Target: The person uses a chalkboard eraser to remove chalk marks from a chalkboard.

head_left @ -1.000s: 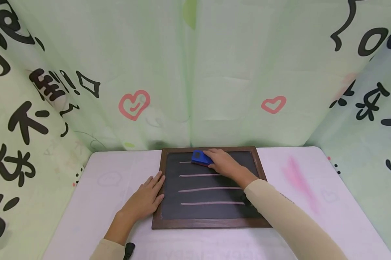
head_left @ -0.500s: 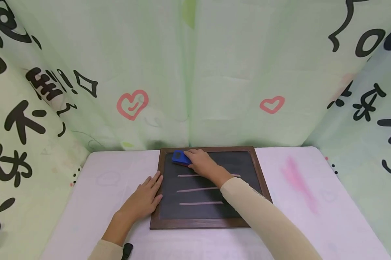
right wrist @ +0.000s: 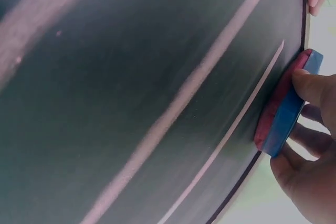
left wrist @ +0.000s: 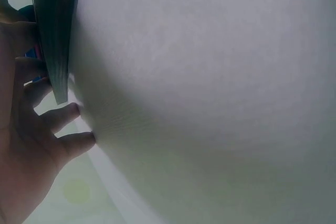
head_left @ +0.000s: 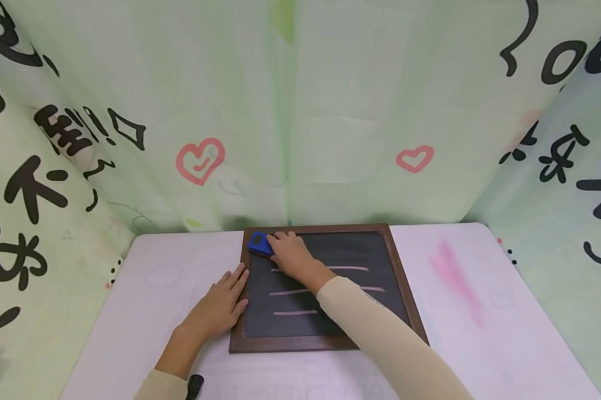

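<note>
A dark chalkboard (head_left: pixel 362 249) with a brown wooden frame lies on the table. My right hand (head_left: pixel 291 254) grips a blue eraser (head_left: pixel 259 243) at the board's top left corner. In the right wrist view, thumb and fingers hold the eraser's blue body (right wrist: pixel 285 116), with its red felt side down on the board. Three pink chalk lines (head_left: pixel 351 268) run across the board below it, partly covered by my right forearm. My left hand (head_left: pixel 218 307) rests against the frame's left edge, fingers extended; the left wrist view shows its fingertips (left wrist: pixel 79 139) beside the frame.
The board lies on a white-covered table (head_left: pixel 180 261) bearing a pink smear (head_left: pixel 457 280) on its right side. A pale green curtain (head_left: pixel 340 111) with black writing and red hearts encloses the back and sides.
My right hand has slid the eraser leftward along the board's top to the left corner. The top chalk line, partly visible a second ago, is gone. My left hand keeps its place.
</note>
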A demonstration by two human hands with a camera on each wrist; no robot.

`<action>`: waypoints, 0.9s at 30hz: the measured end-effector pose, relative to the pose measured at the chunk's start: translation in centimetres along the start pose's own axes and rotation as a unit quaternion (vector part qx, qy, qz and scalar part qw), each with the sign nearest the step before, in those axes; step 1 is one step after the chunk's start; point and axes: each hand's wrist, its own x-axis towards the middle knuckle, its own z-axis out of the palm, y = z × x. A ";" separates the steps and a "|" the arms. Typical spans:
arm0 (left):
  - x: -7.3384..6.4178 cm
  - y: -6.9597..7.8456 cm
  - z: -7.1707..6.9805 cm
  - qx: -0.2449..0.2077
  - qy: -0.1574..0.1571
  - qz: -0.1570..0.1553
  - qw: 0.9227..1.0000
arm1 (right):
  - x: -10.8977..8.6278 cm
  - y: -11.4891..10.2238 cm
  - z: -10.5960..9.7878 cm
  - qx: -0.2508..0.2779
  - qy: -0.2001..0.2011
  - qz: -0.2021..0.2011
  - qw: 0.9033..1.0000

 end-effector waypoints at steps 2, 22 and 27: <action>0.0 0.0 0.0 0.000 0.000 0.000 1.000 | -0.1 -0.1 -0.1 -0.001 0.003 0.004 1.000; -0.2 -0.1 -0.1 -0.006 0.004 0.006 1.000 | -1.4 2.9 -0.5 0.021 -0.026 0.003 0.999; -0.1 -0.4 0.3 -0.008 0.003 0.009 1.000 | -2.6 5.2 -0.3 0.052 -0.014 0.002 0.999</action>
